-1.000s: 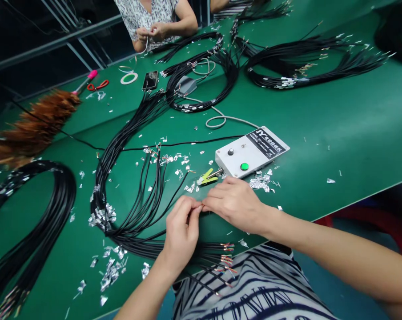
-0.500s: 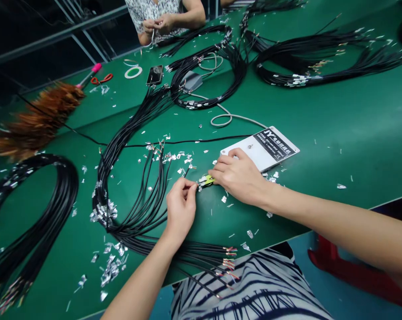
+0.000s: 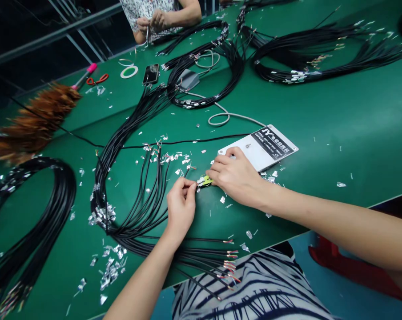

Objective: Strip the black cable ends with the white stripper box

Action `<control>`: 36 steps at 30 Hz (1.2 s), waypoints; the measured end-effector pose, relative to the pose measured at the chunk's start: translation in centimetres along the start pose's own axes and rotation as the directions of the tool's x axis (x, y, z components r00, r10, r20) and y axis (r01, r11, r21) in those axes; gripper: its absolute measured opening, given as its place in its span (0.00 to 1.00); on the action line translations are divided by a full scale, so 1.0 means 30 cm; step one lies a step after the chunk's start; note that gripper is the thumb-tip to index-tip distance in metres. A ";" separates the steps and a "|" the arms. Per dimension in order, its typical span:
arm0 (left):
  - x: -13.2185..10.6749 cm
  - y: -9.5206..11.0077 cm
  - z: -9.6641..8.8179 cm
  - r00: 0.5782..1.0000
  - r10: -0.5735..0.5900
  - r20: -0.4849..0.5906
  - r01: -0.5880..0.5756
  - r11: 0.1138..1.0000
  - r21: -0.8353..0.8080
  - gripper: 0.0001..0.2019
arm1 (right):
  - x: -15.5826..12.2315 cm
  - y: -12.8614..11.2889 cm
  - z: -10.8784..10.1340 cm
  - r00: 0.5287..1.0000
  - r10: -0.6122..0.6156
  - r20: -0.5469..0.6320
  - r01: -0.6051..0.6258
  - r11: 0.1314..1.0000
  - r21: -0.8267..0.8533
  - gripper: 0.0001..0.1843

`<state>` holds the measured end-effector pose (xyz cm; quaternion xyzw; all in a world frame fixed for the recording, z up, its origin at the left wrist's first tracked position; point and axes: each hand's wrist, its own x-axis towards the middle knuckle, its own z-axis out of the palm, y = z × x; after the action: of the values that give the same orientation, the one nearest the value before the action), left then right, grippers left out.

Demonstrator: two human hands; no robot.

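Fingers of the left hand pinch a cable end at the yellow-green clip, which the right hand grips, just beside the white electric wire-twisting machine on the green desk.

A: What is worn?
B: Striped top: pale grey-white ground, dark navy stripes of uneven width, curved across the front. Large dark lettering is printed on it; wording not legible.
A: Arm covering?
B: Left forearm, right forearm, left hand and right hand: bare.
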<state>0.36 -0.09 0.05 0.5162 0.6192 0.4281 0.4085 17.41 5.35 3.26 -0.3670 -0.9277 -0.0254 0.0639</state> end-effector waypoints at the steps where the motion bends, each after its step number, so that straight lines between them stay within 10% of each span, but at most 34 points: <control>1: 0.000 -0.001 -0.001 1.000 -0.004 0.004 0.004 1.000 -0.016 0.07 | -0.001 0.000 0.001 1.000 0.000 -0.003 0.000 1.000 -0.003 0.12; 24: 0.008 -0.022 -0.003 0.999 0.047 0.004 -0.047 0.999 -0.010 0.08 | -0.024 0.010 -0.012 0.992 -0.022 -0.122 0.026 0.999 0.028 0.04; 31: 0.009 -0.023 -0.008 0.997 0.076 -0.013 -0.076 0.997 0.005 0.08 | -0.252 0.048 -0.033 0.789 0.312 -0.530 -0.183 0.942 0.282 0.07; 36: 0.009 -0.027 -0.010 0.996 0.089 -0.012 -0.089 0.995 0.040 0.08 | -0.315 0.017 0.034 0.793 0.286 -0.538 -0.176 0.953 0.247 0.10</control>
<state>-0.21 0.05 -0.64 0.5483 0.6068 0.4370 0.3744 24.48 -0.60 0.95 -0.4460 -0.8125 -0.0398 0.3732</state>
